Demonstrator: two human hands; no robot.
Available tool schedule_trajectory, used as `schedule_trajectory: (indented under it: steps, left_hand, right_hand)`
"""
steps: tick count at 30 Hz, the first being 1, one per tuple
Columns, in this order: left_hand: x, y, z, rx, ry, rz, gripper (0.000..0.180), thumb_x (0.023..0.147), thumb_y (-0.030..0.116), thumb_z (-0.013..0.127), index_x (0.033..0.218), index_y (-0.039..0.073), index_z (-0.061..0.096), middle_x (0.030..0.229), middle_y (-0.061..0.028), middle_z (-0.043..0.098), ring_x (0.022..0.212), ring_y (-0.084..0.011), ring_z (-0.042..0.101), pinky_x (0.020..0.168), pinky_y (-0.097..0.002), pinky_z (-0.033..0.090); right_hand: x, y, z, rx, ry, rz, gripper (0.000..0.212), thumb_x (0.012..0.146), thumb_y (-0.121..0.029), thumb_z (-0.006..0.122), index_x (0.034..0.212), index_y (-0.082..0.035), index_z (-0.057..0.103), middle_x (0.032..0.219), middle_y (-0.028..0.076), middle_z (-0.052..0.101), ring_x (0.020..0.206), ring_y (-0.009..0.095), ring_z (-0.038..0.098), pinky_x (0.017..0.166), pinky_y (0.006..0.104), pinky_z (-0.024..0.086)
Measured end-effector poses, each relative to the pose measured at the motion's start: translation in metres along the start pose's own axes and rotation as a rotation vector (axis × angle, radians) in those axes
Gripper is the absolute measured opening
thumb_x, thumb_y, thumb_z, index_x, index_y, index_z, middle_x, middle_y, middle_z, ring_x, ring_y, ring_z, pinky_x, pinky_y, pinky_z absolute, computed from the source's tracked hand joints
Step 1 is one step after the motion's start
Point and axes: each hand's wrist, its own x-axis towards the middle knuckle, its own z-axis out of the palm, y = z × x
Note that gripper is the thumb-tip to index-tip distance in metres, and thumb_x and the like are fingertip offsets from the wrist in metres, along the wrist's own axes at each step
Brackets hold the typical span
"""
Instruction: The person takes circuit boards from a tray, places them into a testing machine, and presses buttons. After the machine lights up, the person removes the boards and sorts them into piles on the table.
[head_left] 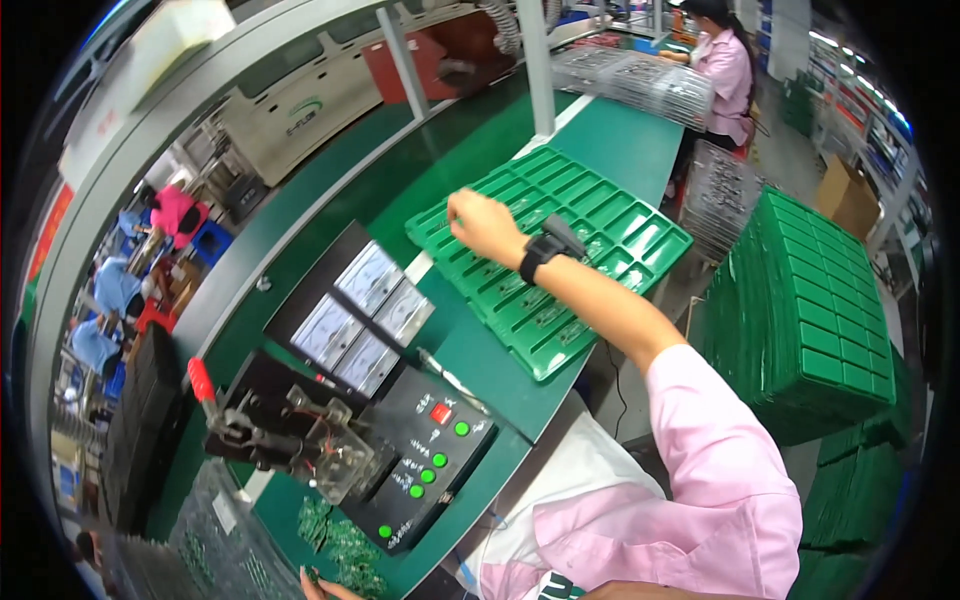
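Observation:
My right hand [484, 228] is over the far left part of a green compartment tray [672, 243], its fingers curled closed. Whatever is in those fingers is hidden. Small circuit boards lie in several of the tray's compartments, and a dark grey object [565, 236] rests there beside my wrist. At the lower edge, my left hand [322, 588] shows only in part, its fingertips closed on a small green circuit board [313, 574]. Close to it is a heap of green circuit boards [352, 556]. A black test box [432, 475] with green buttons and a red-handled toggle clamp [202, 380] stands between my hands.
Analog meters [365, 283] stand behind the test box. A cable probe [452, 378] lies beside it. Tall stacks of green trays [770, 310] rise at right. Clear plastic trays [640, 82] sit farther along the bench, near a co-worker in pink [728, 75]. Grey bagging [215, 525] lies lower left.

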Motion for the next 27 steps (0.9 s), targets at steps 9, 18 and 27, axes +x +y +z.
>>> schedule_trajectory:
  steps: [9,18,27]
  left_hand:
    - [0.024,0.063,0.058,-0.311,-0.428,0.556,0.027,0.094,0.001,0.050,0.116,-0.006,0.061,0.113,-0.0220,0.065,0.104,-0.0384,0.061,0.090,-0.0411,0.049]
    - [0.022,0.076,0.054,-0.111,-0.330,0.761,0.025,0.091,0.002,0.056,0.113,-0.004,0.066,0.100,-0.0174,0.071,0.093,-0.0361,0.067,0.084,-0.0419,0.053]
    - [0.018,0.077,0.055,-0.134,-0.695,0.602,0.061,0.086,0.022,0.065,0.136,-0.006,0.043,0.138,-0.0233,0.047,0.129,-0.0391,0.043,0.110,-0.0484,0.030]
  right_hand:
    - [-0.032,0.015,-0.024,-0.204,-0.501,0.047,0.022,0.088,-0.023,0.060,0.100,-0.005,0.067,0.108,0.013,0.063,0.098,0.032,0.062,0.083,0.0458,0.052]
    - [-0.159,0.005,-0.172,-0.004,0.110,0.453,0.050,0.087,-0.021,0.067,0.130,-0.002,0.050,0.140,0.021,0.042,0.129,0.036,0.043,0.106,0.0419,0.037]
    - [-0.237,0.001,-0.154,0.918,0.418,1.146,0.055,0.091,-0.021,0.065,0.135,-0.003,0.038,0.118,0.011,0.057,0.101,0.020,0.060,0.082,0.0341,0.051]
